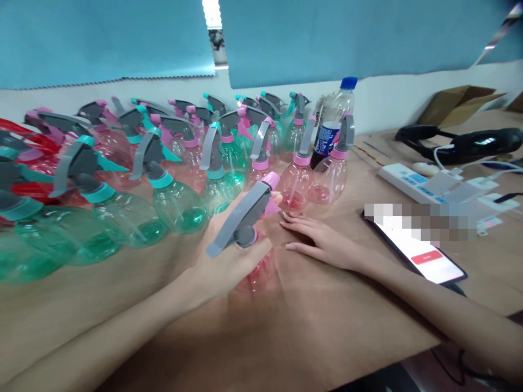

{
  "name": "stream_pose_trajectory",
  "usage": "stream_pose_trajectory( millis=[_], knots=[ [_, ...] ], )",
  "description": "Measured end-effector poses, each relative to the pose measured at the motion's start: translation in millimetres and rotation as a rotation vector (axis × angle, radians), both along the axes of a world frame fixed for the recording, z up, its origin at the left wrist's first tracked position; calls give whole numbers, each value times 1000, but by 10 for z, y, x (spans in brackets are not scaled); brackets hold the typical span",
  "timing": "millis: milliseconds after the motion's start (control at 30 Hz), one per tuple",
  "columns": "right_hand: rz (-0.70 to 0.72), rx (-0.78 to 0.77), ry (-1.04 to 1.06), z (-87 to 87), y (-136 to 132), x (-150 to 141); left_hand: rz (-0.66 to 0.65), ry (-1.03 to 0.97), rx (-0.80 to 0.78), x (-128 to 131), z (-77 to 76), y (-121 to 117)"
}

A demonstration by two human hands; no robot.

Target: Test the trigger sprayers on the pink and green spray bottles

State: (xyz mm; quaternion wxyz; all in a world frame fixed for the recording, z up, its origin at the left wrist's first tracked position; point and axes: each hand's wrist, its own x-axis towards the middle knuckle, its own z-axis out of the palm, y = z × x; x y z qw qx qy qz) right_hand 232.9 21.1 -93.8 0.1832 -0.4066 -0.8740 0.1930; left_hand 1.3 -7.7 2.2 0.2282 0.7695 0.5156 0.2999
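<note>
My left hand (229, 256) is wrapped round a pink see-through spray bottle (261, 275) near the table's middle; its grey trigger head with a pink nozzle (245, 218) sticks up above my fingers. My right hand (316, 239) lies flat on the brown table (310, 326) just right of the bottle, fingers stretched out and holding nothing, fingertips close to the nozzle. Behind both hands stand several pink and green spray bottles (180, 204) with grey, pink and teal heads.
A clear drink bottle with a blue cap (333, 120) stands among the sprayers. A lit phone (420, 253) lies right of my right hand. Farther right are a white power strip (408, 182), cables, black devices (482, 144) and a cardboard box (457, 103).
</note>
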Motion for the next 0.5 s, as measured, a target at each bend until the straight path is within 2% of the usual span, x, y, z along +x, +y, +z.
stream_pose_trajectory(
  millis=[167,500],
  knots=[
    [-8,5,5,-6,-4,5,-61,-46,52,3,-42,11],
    [1,25,4,-29,6,8,-13,-47,66,23,-27,1]
  ],
)
